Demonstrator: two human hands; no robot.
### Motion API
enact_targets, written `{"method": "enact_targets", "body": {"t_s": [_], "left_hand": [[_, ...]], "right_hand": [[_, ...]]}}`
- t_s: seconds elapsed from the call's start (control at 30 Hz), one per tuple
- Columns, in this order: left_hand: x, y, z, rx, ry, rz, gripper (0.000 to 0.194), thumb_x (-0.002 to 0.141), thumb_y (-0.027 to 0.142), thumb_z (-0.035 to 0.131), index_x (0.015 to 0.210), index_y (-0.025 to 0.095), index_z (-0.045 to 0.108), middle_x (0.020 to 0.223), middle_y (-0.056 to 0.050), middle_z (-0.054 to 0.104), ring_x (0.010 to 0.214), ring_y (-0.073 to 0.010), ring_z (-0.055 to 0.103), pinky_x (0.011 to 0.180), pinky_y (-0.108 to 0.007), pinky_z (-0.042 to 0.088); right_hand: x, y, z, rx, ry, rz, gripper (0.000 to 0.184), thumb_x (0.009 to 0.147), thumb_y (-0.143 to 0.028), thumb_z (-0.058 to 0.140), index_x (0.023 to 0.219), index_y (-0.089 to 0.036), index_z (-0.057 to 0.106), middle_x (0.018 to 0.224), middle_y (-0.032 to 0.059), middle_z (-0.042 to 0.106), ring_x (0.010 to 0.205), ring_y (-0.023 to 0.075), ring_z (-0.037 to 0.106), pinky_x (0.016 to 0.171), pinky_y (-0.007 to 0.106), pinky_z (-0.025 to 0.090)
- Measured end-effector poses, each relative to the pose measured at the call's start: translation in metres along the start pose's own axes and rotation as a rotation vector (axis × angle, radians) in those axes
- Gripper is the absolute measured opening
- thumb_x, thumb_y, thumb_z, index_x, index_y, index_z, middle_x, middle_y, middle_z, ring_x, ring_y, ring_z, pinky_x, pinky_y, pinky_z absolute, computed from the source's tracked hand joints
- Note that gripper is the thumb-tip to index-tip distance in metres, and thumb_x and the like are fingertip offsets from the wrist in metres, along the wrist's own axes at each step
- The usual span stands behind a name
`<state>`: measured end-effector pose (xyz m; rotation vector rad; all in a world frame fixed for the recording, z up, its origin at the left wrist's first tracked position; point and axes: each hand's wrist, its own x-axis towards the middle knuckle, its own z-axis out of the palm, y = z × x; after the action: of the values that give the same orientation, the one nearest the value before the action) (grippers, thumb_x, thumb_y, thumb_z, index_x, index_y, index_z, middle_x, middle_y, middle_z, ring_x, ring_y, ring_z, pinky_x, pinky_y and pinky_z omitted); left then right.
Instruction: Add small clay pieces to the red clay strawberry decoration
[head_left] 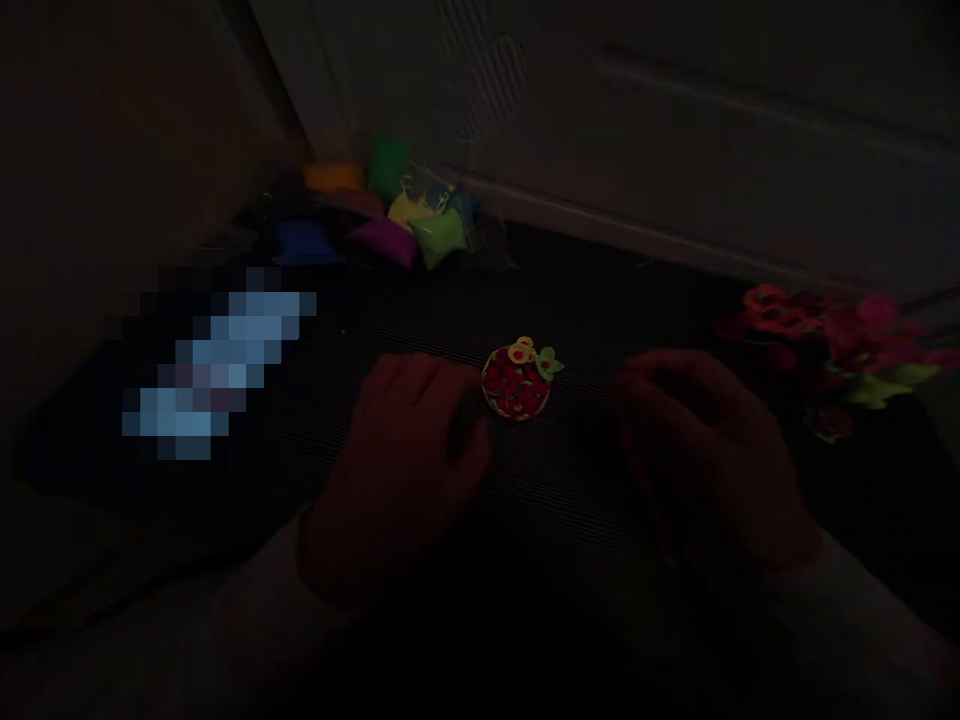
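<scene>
The scene is very dark. A small round red piece [516, 385] with a yellow rim lies on the dark table, a yellow flower shape and a green flower shape at its top. Just left of it rests my left hand [405, 460], fingers curled downward and thumb bent in. Its fingertips are hidden, and I cannot tell whether they touch the piece. Farther right, apart from the piece, my right hand [705, 450] has its fingers bent and drawn together. Anything between those fingers is lost in shadow.
Several bags of coloured clay-like material [439, 236] lie at the back left. A lit, pixelated screen [232, 355] is at the left. Pink, orange and green flower-like pieces [862, 330] are heaped at the right. Behind the table stands a pale wall or panel [675, 150].
</scene>
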<state>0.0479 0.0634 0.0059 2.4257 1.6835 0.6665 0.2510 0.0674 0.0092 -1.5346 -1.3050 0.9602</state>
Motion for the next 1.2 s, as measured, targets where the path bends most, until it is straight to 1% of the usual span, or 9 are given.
{"method": "enact_targets", "body": {"t_s": [0.03,0.1,0.23,0.33,0.53,0.67,0.83,0.97,1.2], "left_hand": [[-0.004,-0.006,-0.004,0.012,0.035,-0.031,0.023,0.075,0.020,0.052,0.098,0.015,0.053,0.093,-0.007,0.057,0.090,-0.0226,0.049,0.081,-0.039,0.041],[-0.013,-0.019,-0.010,0.034,0.026,-0.086,0.028,0.076,0.021,0.049,0.103,0.013,0.053,0.097,-0.009,0.057,0.093,-0.0244,0.049,0.083,-0.041,0.041],[-0.027,-0.039,-0.015,0.039,-0.002,-0.149,0.033,0.078,0.020,0.044,0.109,0.014,0.051,0.103,-0.010,0.057,0.098,-0.0254,0.050,0.084,-0.044,0.041],[-0.031,-0.045,-0.016,0.015,-0.035,-0.156,0.034,0.079,0.018,0.042,0.111,0.013,0.051,0.106,-0.011,0.057,0.099,-0.0251,0.050,0.086,-0.043,0.041],[-0.025,-0.038,-0.011,-0.035,0.011,-0.084,0.028,0.078,0.022,0.050,0.104,0.015,0.057,0.100,-0.009,0.059,0.096,-0.0245,0.050,0.085,-0.042,0.041],[-0.011,-0.025,-0.004,-0.044,-0.009,0.024,0.022,0.075,0.020,0.057,0.097,0.018,0.061,0.100,-0.007,0.057,0.097,-0.0244,0.047,0.084,-0.040,0.040],[0.007,-0.014,0.001,-0.020,-0.054,0.166,0.014,0.075,0.022,0.057,0.088,0.021,0.064,0.103,-0.006,0.056,0.099,-0.0251,0.044,0.083,-0.042,0.037],[0.013,-0.014,0.003,0.007,-0.120,0.194,0.014,0.075,0.021,0.056,0.086,0.022,0.064,0.104,-0.005,0.056,0.099,-0.0267,0.043,0.080,-0.043,0.037],[0.012,-0.016,0.006,0.031,-0.110,0.208,0.016,0.077,0.020,0.053,0.088,0.022,0.064,0.105,-0.006,0.056,0.100,-0.0269,0.044,0.080,-0.043,0.036]], "right_hand": [[0.000,-0.001,0.000,0.118,0.002,0.106,0.012,0.070,-0.024,0.062,0.082,-0.026,0.059,0.082,-0.0028,0.064,0.080,0.0141,0.060,0.071,0.028,0.046],[-0.001,-0.002,0.003,0.303,-0.059,0.283,0.020,0.066,-0.022,0.065,0.084,-0.024,0.057,0.088,-0.0012,0.065,0.089,0.0155,0.060,0.079,0.029,0.046],[-0.002,-0.005,0.013,0.467,-0.138,0.419,0.029,0.063,-0.018,0.066,0.089,-0.022,0.054,0.093,0.0017,0.066,0.096,0.0164,0.060,0.090,0.031,0.043],[-0.002,-0.009,0.019,0.491,-0.140,0.443,0.029,0.064,-0.016,0.065,0.090,-0.020,0.053,0.090,0.0031,0.066,0.093,0.0164,0.061,0.090,0.031,0.044],[-0.008,-0.013,0.026,0.503,-0.176,0.458,0.027,0.066,-0.016,0.063,0.091,-0.020,0.053,0.091,0.0035,0.067,0.096,0.0165,0.060,0.090,0.032,0.044],[-0.012,-0.011,0.028,0.499,-0.188,0.451,0.027,0.066,-0.018,0.065,0.090,-0.021,0.053,0.091,0.0019,0.067,0.095,0.0160,0.060,0.091,0.033,0.043],[-0.012,-0.007,0.028,0.501,-0.190,0.445,0.029,0.065,-0.018,0.065,0.091,-0.021,0.053,0.088,0.0008,0.067,0.093,0.0151,0.061,0.089,0.032,0.044],[-0.012,-0.006,0.027,0.505,-0.207,0.439,0.031,0.066,-0.016,0.064,0.094,-0.021,0.052,0.091,0.0013,0.066,0.094,0.0153,0.061,0.090,0.033,0.043],[-0.012,-0.008,0.026,0.510,-0.217,0.439,0.029,0.069,-0.017,0.062,0.095,-0.020,0.051,0.095,0.0039,0.065,0.095,0.0167,0.060,0.090,0.033,0.044]]}}
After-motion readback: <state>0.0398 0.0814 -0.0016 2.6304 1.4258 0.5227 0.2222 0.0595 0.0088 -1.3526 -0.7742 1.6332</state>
